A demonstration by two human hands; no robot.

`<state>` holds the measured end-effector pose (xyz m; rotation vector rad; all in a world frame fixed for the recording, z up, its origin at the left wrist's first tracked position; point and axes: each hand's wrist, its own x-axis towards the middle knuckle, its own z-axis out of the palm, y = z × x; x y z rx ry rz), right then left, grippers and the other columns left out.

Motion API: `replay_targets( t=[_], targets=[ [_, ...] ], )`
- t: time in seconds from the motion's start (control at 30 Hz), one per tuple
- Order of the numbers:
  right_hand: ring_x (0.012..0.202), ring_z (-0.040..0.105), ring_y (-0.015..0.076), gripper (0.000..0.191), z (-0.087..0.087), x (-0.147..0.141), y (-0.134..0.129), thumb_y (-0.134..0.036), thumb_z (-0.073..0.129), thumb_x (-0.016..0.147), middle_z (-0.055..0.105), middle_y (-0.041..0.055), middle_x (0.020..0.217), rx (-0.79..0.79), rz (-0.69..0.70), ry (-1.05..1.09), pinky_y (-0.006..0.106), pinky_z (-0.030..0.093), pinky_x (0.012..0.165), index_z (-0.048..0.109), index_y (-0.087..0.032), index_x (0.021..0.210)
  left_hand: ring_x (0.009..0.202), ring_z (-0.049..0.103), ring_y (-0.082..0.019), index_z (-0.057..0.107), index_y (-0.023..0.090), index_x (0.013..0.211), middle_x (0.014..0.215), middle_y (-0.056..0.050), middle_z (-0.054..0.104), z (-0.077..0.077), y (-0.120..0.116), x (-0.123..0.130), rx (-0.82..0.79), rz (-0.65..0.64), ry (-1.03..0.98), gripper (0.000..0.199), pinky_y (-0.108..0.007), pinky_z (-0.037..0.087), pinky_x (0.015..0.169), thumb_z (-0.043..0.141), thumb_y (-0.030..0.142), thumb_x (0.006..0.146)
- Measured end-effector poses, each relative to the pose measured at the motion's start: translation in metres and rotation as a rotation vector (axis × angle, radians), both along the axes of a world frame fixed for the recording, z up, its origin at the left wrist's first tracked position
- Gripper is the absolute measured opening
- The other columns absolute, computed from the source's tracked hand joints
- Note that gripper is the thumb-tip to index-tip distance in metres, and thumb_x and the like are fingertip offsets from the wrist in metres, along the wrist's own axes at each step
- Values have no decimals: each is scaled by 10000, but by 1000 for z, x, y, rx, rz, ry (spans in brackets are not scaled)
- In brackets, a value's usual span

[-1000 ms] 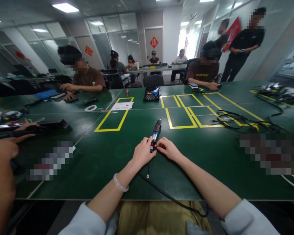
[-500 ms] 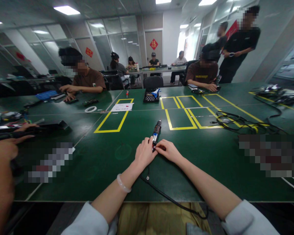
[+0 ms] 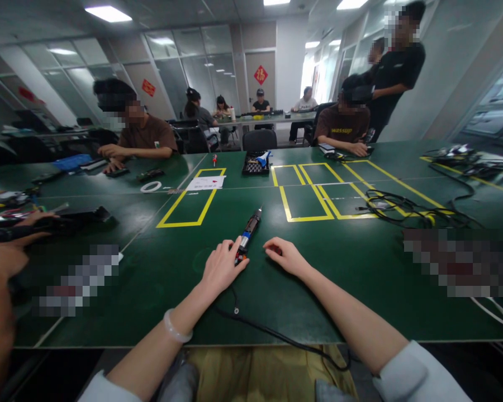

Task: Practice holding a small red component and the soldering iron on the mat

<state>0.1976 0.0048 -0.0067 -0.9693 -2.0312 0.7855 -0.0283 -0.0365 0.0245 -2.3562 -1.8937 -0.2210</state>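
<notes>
The left hand (image 3: pixel 222 267) grips the rear of a screwdriver-like tool (image 3: pixel 250 226), which lies on the green table (image 3: pixel 167 262), tip toward one o'clock. At the left hand's three o'clock, apart from the tool, the right hand (image 3: pixel 288 258) curls its fingers; whether they hold anything cannot be told.

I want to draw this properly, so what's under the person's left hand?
The back end of an electric screwdriver lies under the left hand, with red parts peeking out. The hand hides the rest, so I can't see whether the black cable joins it.
</notes>
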Motion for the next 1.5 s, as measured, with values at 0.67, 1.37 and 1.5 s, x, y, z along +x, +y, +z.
replay_targets(
  t=[0.67,1.37,1.5],
  targets=[
    [680,529,123,128,-1,2,1,-203,542,869,628,24,812,2,12,-41,238,409,647,660,-167,904,1108,512,-365,358,191,1428,1319,-173,507,6,-23,-215,-90,506,169,687,-462,419,860,295,586,869],
    [671,523,119,127,-3,1,2,-198,540,862,624,22,806,-19,28,-35,234,400,636,658,-162,894,783,614,-252,578,185,1045,928,-96,654,34,-28,-190,50,586,174,466,-322,432,642,264,502,910],
    [661,513,116,126,-1,1,1,-201,539,860,620,19,791,-36,32,-27,233,395,629,656,-161,886,852,637,-224,588,221,1053,920,-49,688,37,-11,-143,-65,340,-282,417,-299,449,722,374,531,874]
  ],
)
